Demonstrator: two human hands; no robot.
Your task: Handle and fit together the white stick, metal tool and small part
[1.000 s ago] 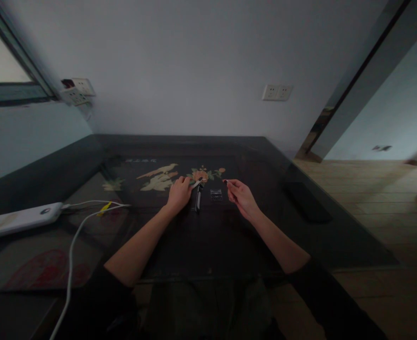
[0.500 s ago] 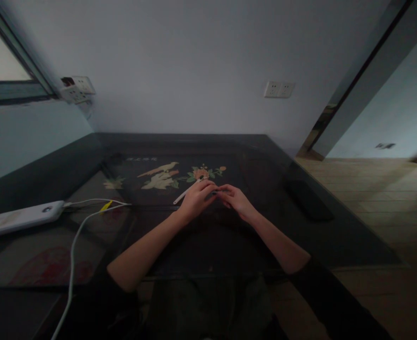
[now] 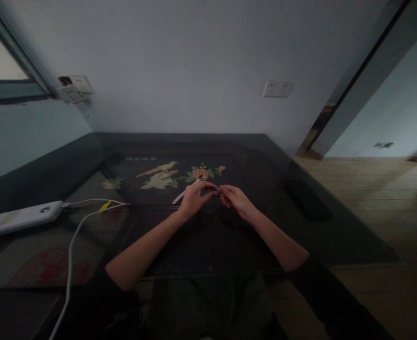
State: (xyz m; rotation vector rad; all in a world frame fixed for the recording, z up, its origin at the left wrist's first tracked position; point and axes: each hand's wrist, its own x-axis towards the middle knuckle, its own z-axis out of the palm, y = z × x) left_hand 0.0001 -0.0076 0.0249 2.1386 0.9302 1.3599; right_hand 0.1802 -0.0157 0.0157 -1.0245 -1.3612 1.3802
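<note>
Above the dark table [image 3: 208, 245], my two hands meet at their fingertips. My left hand [image 3: 195, 197] arches, with its thumb and fingers closed together at the tips. My right hand [image 3: 235, 200] pinches at the same spot, its fingers curled in. Whatever lies between the fingertips is too small and dim to make out. Just beyond my left hand lies a slim white stick-like tool [image 3: 179, 198] with a dark tip, partly hidden by that hand. Its exact kind does not show.
A white power bank [image 3: 20, 218] with a white cable [image 3: 70, 264] and yellow tag [image 3: 105, 205] lies at the left. At the right is a dark flat phone-like object [image 3: 307, 199]. Inlaid bird and flower pictures [image 3: 161, 179] decorate the tabletop. A wall with sockets [image 3: 278, 88] stands behind.
My left thumb has moved up toward the fingertips, opening a gap under the arched fingers. The small dark bit seen between the hands before is now mostly hidden. The slim tool stays put.
</note>
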